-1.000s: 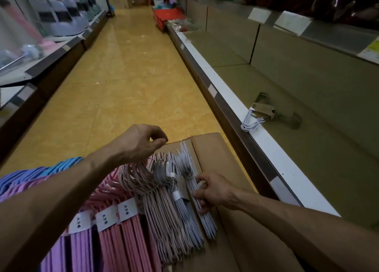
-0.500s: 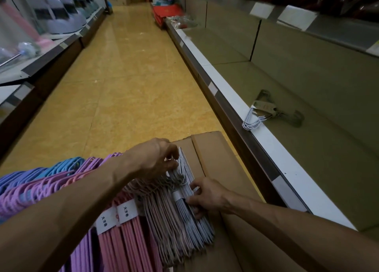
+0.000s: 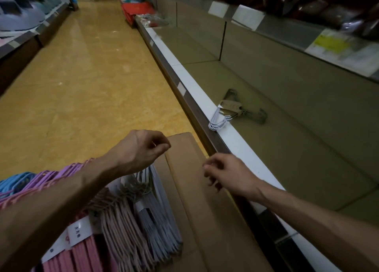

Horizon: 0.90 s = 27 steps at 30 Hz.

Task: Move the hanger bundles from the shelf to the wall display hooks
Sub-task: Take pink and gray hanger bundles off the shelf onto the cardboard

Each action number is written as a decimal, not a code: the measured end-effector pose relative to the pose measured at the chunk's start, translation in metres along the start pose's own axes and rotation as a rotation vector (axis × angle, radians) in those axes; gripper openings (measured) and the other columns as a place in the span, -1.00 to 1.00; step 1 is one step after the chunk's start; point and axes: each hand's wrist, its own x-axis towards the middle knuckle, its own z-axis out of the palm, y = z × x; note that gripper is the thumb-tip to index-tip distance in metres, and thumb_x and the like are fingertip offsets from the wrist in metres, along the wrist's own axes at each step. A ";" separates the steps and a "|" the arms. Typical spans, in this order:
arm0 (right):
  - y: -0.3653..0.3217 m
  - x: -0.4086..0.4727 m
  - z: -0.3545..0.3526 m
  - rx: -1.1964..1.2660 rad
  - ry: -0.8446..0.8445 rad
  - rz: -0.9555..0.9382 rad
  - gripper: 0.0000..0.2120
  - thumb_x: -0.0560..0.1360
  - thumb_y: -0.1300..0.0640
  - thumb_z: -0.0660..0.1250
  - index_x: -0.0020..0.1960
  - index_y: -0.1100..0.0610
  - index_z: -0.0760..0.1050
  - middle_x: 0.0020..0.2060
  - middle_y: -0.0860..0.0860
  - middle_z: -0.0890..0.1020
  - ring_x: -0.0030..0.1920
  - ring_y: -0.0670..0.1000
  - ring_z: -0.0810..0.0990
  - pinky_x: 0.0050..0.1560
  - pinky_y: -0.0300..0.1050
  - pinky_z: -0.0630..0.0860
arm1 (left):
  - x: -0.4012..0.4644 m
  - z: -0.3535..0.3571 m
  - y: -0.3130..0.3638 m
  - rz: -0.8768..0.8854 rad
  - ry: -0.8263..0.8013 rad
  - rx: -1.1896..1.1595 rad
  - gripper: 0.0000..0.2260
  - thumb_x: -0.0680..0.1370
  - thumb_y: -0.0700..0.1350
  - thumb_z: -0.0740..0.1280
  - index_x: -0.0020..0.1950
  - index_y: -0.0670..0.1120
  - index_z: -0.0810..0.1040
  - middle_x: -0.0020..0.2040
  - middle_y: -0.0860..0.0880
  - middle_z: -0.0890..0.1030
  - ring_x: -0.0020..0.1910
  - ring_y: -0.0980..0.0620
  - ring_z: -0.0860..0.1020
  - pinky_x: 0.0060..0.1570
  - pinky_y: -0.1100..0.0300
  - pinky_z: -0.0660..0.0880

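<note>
Head view: the hanger bundle lies on the shelf, up-right of the right hand, its long axis running left-right. That hand is nearer, loosely curled and holding nothing. The left hand is curled; its hold cannot be told.

We see hanger bundles lying in a row on a cardboard box; to the box's right runs a shelf, with one bundle at its front edge; an aisle floor stretches ahead; perhaps more shelving far left.
</note>
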 end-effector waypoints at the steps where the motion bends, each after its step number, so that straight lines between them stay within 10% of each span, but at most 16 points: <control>1: 0.000 0.006 -0.010 0.048 0.065 0.029 -0.88 0.62 0.16 0.28 0.08 0.17 0.56 -0.19 0.09 0.67 -0.31 0.01 0.64 -0.38 -0.24 0.55 | 0.005 0.004 0.005 -0.008 0.022 -0.031 -0.82 0.63 -0.02 0.27 0.14 0.01 0.64 -0.03 0.13 0.62 -0.04 0.25 0.56 -0.18 0.45 0.42; 12: 0.020 0.120 -0.074 0.416 0.375 0.274 -0.70 0.64 0.09 0.27 -0.10 0.33 0.53 -0.29 0.18 0.59 -0.52 -0.01 0.55 -0.53 -0.23 0.47 | 0.058 0.042 0.050 -0.136 0.195 -0.396 -0.83 0.64 -0.08 0.25 0.16 0.03 0.61 0.01 0.09 0.62 -0.06 0.17 0.61 -0.10 0.29 0.53; 27: 0.029 0.164 -0.083 0.787 0.172 0.411 -0.71 0.68 0.07 0.16 -0.10 0.20 0.50 -0.34 0.01 0.42 -0.43 -0.14 0.28 -0.67 -0.38 0.17 | 0.088 0.064 0.043 -0.229 0.258 -0.581 -0.80 0.65 -0.13 0.23 0.22 0.00 0.57 0.01 0.04 0.62 -0.07 0.12 0.64 -0.03 0.16 0.61</control>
